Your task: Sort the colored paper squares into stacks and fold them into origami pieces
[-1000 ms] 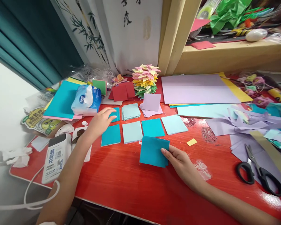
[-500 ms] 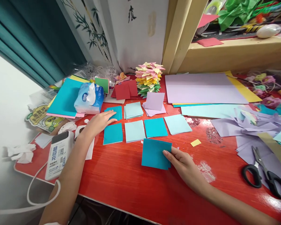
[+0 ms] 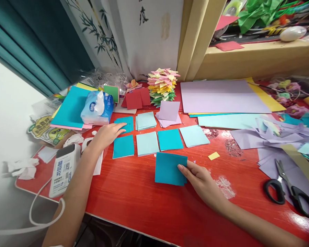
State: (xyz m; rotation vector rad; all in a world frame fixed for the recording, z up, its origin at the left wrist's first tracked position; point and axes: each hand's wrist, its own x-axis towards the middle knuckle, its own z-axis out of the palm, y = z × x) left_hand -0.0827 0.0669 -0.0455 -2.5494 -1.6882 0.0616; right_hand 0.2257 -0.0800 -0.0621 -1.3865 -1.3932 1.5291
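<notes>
"So, what does your right hand (image 3: 202,178) have?"

"You have some teal squares (image 3: 168,168) in it. Your thumb is on top and your fingers are behind, pinching them by the right edge. They are just on your side of the front row of paper."

"And your left hand (image 3: 106,137)?"

"It is stretched out, not closed on anything. Your fingers lie on the back teal pile (image 3: 129,128)."

"What is next to that pile?"

"You can see a pale blue pile (image 3: 146,120) beside it, then some lilac squares (image 3: 170,110). Your front row goes teal (image 3: 123,146), pale blue (image 3: 147,143), teal (image 3: 170,139), pale blue (image 3: 194,136)."

"What is farther out on your red table (image 3: 128,199)?"

"To your right is a little yellow scrap (image 3: 213,156). Well past it are black-handled scissors (image 3: 295,192), a bit open. A tissue pack (image 3: 92,118) sits behind your left hand, and a pointy paper tower (image 3: 162,87) stands at the back. Near your left arm is a white box (image 3: 59,178) with a cord."
</notes>
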